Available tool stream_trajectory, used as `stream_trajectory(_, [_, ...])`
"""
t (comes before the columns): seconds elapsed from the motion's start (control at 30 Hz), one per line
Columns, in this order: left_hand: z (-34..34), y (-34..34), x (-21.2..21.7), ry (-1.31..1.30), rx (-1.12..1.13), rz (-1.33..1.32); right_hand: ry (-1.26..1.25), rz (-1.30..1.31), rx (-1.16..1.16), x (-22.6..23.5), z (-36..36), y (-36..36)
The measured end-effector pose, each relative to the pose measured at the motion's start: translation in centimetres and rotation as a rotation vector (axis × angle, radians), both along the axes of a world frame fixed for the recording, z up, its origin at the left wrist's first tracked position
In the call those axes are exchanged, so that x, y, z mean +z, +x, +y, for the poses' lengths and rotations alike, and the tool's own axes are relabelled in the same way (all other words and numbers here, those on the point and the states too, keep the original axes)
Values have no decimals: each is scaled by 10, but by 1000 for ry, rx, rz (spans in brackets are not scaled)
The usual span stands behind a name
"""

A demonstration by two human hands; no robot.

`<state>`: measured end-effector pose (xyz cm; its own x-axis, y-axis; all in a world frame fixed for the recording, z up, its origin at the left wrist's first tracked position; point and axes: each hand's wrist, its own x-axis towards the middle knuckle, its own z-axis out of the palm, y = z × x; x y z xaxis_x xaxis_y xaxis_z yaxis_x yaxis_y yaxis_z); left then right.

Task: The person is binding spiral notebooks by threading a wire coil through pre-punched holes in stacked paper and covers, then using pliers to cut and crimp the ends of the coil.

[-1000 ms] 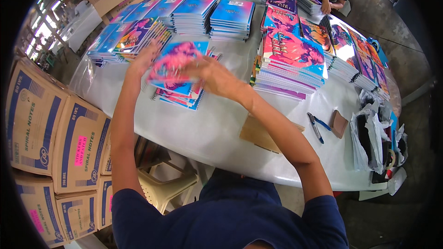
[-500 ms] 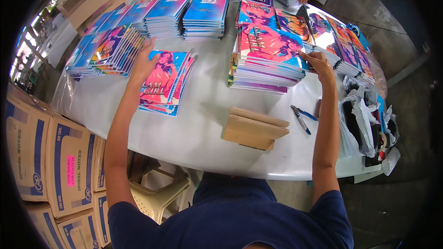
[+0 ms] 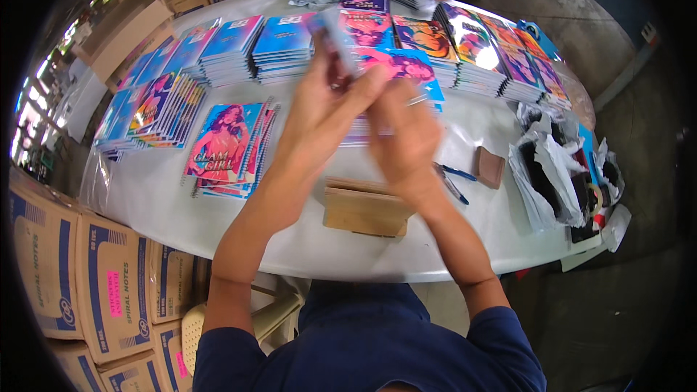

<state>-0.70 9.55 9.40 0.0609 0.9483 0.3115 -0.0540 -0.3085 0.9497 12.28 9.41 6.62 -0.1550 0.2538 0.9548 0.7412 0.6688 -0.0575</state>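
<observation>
Both hands have come together off the stacks — left hand (image 3: 327, 105) and right hand (image 3: 403, 138) now pinching one notebook (image 3: 337, 36), lifted above the tabletop (image 3: 290, 247).

Blurred notebook (image 3: 335, 36), raised above table

— What is the person wearing?
— A dark navy blue short-sleeved shirt (image 3: 370, 348), plain, with no print showing from above.
— How far do the sleeves reach?
— They end above the elbows; both forearms are bare.
— Anything on the hands?
— No gloves. The right hand (image 3: 406, 141) seems to carry a thin ring on one finger, though the blur makes that uncertain. The left hand (image 3: 323, 112) shows nothing worn.
</observation>
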Motion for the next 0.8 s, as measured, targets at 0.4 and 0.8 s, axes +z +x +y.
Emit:
stream_trajectory(0.4, [-37,-82,-46,240,-223,-23,-1110,519,764,-44,-4,95])
stream_trajectory(0.8, [-19,-36,-64,118,-560,128,-1059,644,449,-101,-68,125])
